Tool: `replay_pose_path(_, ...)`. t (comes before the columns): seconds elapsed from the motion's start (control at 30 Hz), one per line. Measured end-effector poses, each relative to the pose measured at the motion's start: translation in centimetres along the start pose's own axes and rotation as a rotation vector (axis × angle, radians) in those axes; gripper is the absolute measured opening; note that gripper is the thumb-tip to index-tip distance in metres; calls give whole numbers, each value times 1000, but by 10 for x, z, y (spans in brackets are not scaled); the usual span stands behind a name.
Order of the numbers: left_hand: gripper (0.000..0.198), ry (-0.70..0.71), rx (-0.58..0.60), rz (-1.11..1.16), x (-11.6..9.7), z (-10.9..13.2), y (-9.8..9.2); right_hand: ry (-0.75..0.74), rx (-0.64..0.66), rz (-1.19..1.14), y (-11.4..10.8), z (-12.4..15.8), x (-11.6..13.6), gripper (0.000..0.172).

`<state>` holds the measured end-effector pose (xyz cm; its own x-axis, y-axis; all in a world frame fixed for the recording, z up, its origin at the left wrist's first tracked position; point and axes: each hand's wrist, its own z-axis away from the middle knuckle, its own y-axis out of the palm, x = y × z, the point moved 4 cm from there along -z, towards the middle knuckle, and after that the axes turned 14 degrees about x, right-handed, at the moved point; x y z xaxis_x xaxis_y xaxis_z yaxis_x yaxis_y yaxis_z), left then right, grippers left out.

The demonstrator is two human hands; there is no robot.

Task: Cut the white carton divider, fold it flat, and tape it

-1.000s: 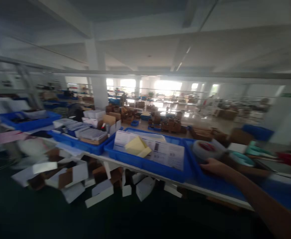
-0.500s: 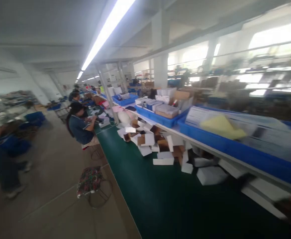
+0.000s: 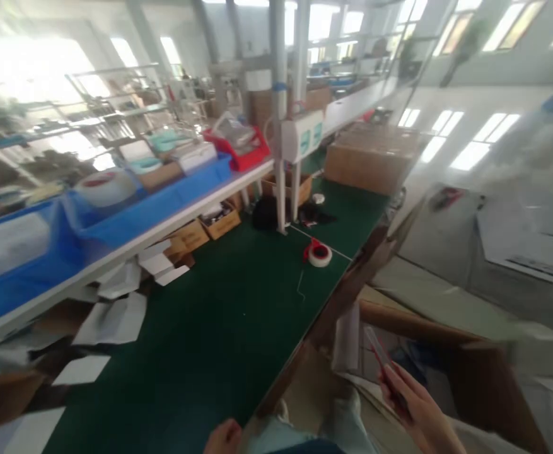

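In the head view, my right hand [image 3: 413,403] is closed around a slim red tool with a long pale tip [image 3: 379,350], its exact kind blurred. The tool points up and away, over an open cardboard box [image 3: 484,384] with blue and pale things inside. At the bottom edge, my left hand [image 3: 224,436] is curled by the front edge of the green tabletop [image 3: 200,353]; whatever its fingers may hold is hidden. A roll of white tape on a red dispenser [image 3: 320,253] lies farther along the tabletop.
Open white cartons [image 3: 115,315] lie along the left under a shelf bearing blue bins [image 3: 157,221] and a red bin [image 3: 243,154]. A metal post [image 3: 280,126] stands on the table, with a large brown box [image 3: 366,164] behind. Plastic-covered goods [image 3: 522,233] lie at the right.
My view has swung from the long bench with seated people to the other end of the table and the open box. Both my hands have come into view, the right one with the red tool.
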<state>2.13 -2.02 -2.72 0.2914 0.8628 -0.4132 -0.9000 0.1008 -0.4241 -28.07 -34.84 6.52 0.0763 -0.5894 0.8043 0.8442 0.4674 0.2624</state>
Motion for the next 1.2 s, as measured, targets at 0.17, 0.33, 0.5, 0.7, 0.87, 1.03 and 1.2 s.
replay_pose_path(0.17, 24, 161, 2, -140, -124, -47, 1, 39, -65, -75, -132, 19, -19, 55)
replay_pose_path(0.33, 24, 341, -38, 10, -282, -96, 37, 137, 49, 48, -219, -11, -7, 51)
replay_pose_path(0.5, 35, 343, -69, -10, -376, -161, 99, 283, 232, 229, -252, -80, -15, 50)
replay_pose_path(0.7, 49, 265, -136, -125, -415, -209, 151, 404, 211, 343, -269, -160, -60, 43)
replay_pose_path(0.87, 49, 221, -205, -217, -415, -221, 163, 369, 285, 302, -266, -209, -101, 28)
replay_pose_path(1.03, 46, 226, -187, -291, -409, -223, 154, 363, 352, 188, -244, -243, -142, 22)
replay_pose_path(1.2, 42, 286, -237, -309, -413, -221, 153, 321, 373, 129, -227, -265, -169, 25)
